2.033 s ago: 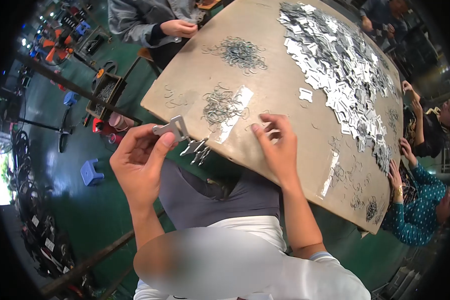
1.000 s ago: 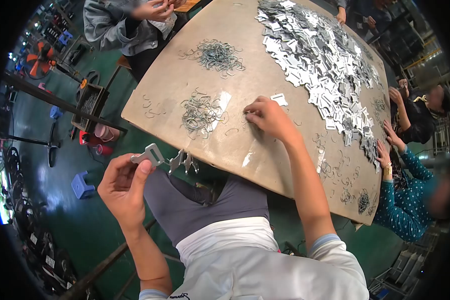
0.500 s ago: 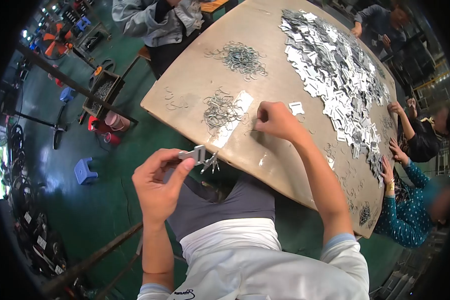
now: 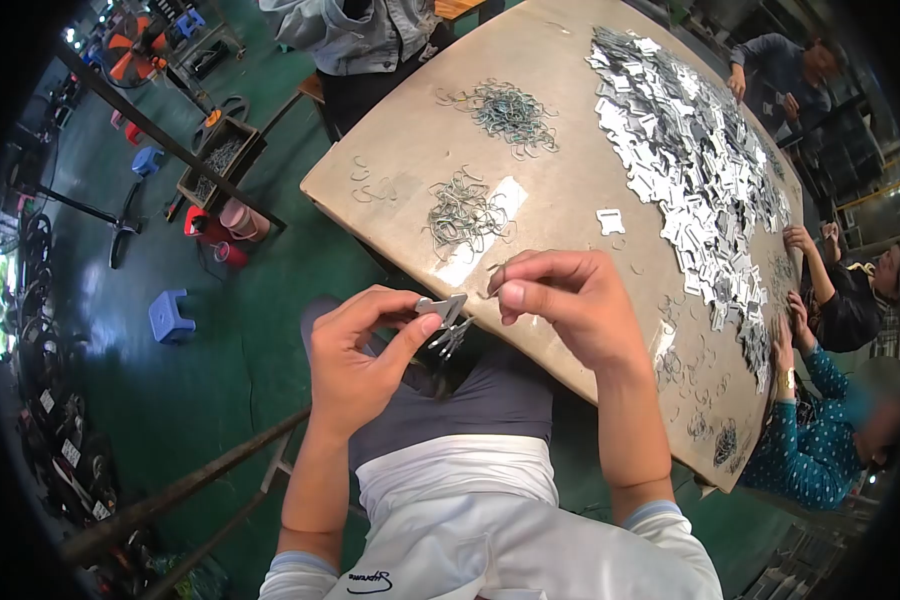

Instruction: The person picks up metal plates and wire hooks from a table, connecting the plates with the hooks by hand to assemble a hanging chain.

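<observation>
My left hand pinches a small flat metal plate between thumb and fingers, just off the table's near edge. Close on its right, my right hand has thumb and forefinger closed on a thin bent wire hook. The hook's tip points toward the plate, with a small gap between them. Shiny metal prongs show just below the plate; what they belong to is hidden. Beyond my hands lies a loose heap of wire hooks on the table.
A second hook heap lies farther back. One loose plate lies left of a large pile of metal plates. Co-workers sit around the table, one in a teal dotted sleeve. A blue stool stands on the floor.
My right hand has come from the tabletop toward me and now shows a wire hook in its fingers. My left hand has moved right with the plate, bringing both hands close together.
</observation>
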{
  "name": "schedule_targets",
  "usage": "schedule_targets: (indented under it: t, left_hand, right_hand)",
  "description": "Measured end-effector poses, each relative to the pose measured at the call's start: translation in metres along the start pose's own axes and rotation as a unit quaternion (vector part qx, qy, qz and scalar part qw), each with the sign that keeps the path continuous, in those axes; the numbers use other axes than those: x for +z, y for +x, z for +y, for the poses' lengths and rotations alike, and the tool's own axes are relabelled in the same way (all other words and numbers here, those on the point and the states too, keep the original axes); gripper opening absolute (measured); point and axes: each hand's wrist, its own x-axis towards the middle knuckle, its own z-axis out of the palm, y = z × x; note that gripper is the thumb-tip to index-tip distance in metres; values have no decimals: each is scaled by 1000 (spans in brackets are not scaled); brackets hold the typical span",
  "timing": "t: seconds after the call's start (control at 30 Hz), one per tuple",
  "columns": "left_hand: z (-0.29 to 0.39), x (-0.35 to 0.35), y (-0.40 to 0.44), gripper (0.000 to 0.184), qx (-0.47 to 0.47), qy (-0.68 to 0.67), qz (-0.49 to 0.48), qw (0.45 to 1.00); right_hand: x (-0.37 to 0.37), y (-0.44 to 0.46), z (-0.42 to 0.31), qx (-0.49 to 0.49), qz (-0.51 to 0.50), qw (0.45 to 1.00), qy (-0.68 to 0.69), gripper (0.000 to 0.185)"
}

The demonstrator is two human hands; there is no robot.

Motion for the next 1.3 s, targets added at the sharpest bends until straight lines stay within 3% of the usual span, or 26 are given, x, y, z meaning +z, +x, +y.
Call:
schedule_targets:
  t: [0.23, 0.33, 0.37, 0.43, 0.5, 0.6, 0.7, 0.8, 0.9, 0.93, 1.13, 1.23, 1.3]
  left_hand:
    - [-3, 6, -2, 16, 20, 9, -19, 1000]
    - [-3, 6, -3, 17, 15, 28, -23, 999]
    - [-2, 6, -4, 17, 15, 33, -20, 999]
    - [-2, 4, -5, 16, 17, 35, -14, 999]
    - [-2, 2, -6, 16, 23, 28, -6, 999]
    - [-1, -1, -7, 15, 13, 28, -2, 1000]
    - [-3, -1, -7, 16, 11, 17, 15, 1000]
    - [-5, -1, -8, 15, 4, 21, 17, 1000]
    - [-6, -2, -8, 15, 3, 29, 16, 999]
    - [-5, -2, -9, 15, -1, 24, 16, 1000]
    - [-4, -4, -9, 15, -4, 16, 13, 1000]
    - [-3, -5, -9, 15, -10, 7, 3, 1000]
    - [-3, -4, -7, 14, -10, 5, 4, 1000]
  right_hand:
    - [29, -5, 3, -22, -40, 998, -35, 18]
    - [23, -9, -1, -29, 4, 996, -80, 19]
    - [15, -9, 0, -27, 55, 986, -153, 19]
    - [-16, -2, 8, -24, 153, 943, -296, 20]
    - [-56, 11, 28, 23, 204, 845, -495, 28]
    - [-103, 31, 61, 68, 213, 802, -554, 28]
    - [-112, 50, 90, -151, 264, 703, -643, 21]
    - [-85, 74, 88, -124, 187, 804, -550, 21]
    - [-78, 97, 98, -74, 206, 772, -597, 19]
    - [-76, 104, 94, -13, 216, 779, -588, 20]
    - [-60, 110, 75, 48, 215, 765, -605, 22]
    - [-63, 103, 74, 24, 217, 810, -544, 21]
    - [-53, 88, 62, -5, 212, 888, -407, 18]
